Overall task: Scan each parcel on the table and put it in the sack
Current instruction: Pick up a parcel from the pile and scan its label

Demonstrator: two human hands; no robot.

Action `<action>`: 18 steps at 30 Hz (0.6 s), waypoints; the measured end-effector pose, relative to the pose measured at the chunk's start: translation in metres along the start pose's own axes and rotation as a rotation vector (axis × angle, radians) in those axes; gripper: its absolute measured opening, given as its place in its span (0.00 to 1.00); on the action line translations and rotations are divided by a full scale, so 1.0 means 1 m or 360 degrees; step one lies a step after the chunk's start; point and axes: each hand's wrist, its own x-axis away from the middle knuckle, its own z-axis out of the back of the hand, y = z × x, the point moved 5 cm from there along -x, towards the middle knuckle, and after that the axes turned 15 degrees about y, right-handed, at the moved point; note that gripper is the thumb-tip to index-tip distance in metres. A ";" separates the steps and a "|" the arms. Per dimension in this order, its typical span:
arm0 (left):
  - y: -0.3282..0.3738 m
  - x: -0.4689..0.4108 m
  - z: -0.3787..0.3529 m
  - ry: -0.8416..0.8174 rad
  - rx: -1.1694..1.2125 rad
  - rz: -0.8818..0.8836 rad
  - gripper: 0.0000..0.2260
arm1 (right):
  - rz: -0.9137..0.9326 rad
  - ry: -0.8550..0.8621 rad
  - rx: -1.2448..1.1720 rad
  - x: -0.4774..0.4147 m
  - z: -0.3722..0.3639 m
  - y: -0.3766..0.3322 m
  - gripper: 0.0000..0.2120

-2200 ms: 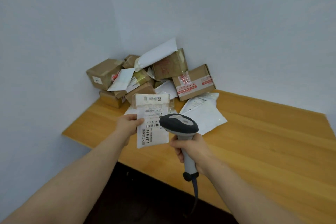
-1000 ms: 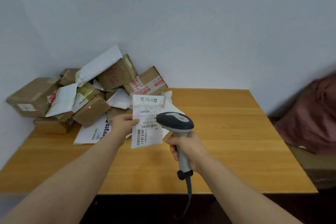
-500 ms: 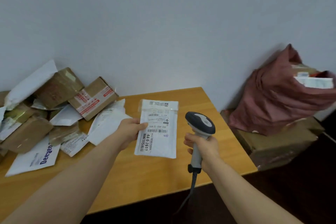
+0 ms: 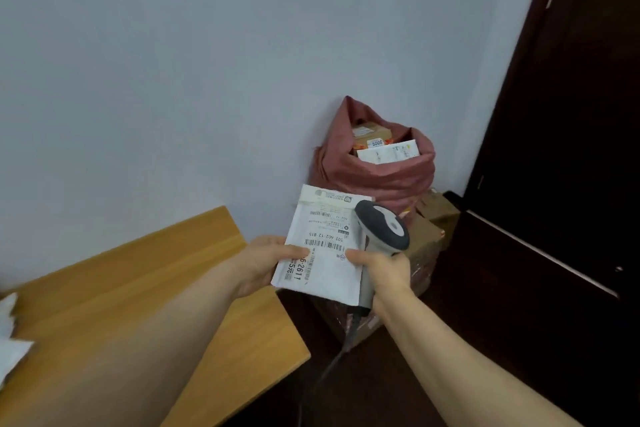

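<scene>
My left hand [image 4: 265, 262] pinches the left edge of a white padded mailer [image 4: 323, 253] with a barcode label, held in the air past the table's right end. My right hand [image 4: 384, 272] grips the handle of a grey and white barcode scanner [image 4: 382, 229], and its thumb lies on the mailer's right edge. Behind them a dark red sack [image 4: 377, 170] stands open against the wall, with a brown box and a white parcel showing at its mouth.
The wooden table [image 4: 145, 291] fills the lower left, with white parcels [image 4: 10, 340] at its left edge. Cardboard boxes [image 4: 433, 215] sit under and beside the sack. A dark door [image 4: 561, 149] is on the right. The scanner cable hangs down.
The view has swung right, away from the parcel pile and onto the sack. Both hands carried the mailer and scanner off the table's end, and the right thumb now touches the mailer.
</scene>
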 end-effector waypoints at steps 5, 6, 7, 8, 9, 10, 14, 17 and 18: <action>0.070 -0.055 -0.053 0.0330 -0.0037 -0.0254 0.10 | -0.0043 0.0032 -0.0182 -0.068 0.012 -0.043 0.09; 0.088 -0.069 -0.061 0.0368 -0.0028 -0.0300 0.08 | -0.0049 -0.0006 -0.0223 -0.081 0.010 -0.053 0.06; 0.105 -0.083 -0.070 0.0392 -0.0023 -0.0337 0.07 | -0.0045 -0.0050 -0.0259 -0.095 0.007 -0.064 0.04; 0.122 -0.099 -0.080 0.0410 -0.0019 -0.0370 0.06 | -0.0040 -0.0089 -0.0295 -0.109 0.003 -0.077 0.03; 0.138 -0.116 -0.090 0.0418 -0.0013 -0.0401 0.06 | -0.0026 -0.0113 -0.0317 -0.126 -0.001 -0.090 0.03; 0.154 -0.134 -0.101 0.0409 -0.0004 -0.0424 0.06 | -0.0007 -0.0133 -0.0331 -0.143 -0.006 -0.104 0.04; 0.211 -0.209 -0.144 0.0354 0.0116 -0.0413 0.05 | -0.0011 -0.0108 -0.0401 -0.213 -0.028 -0.161 0.05; 0.245 -0.260 -0.171 0.0392 0.0178 -0.0430 0.04 | -0.0109 -0.0064 -0.0454 -0.263 -0.042 -0.186 0.05; 0.254 -0.277 -0.179 0.0416 0.0168 -0.0446 0.03 | -0.0134 -0.0058 -0.0466 -0.277 -0.045 -0.191 0.05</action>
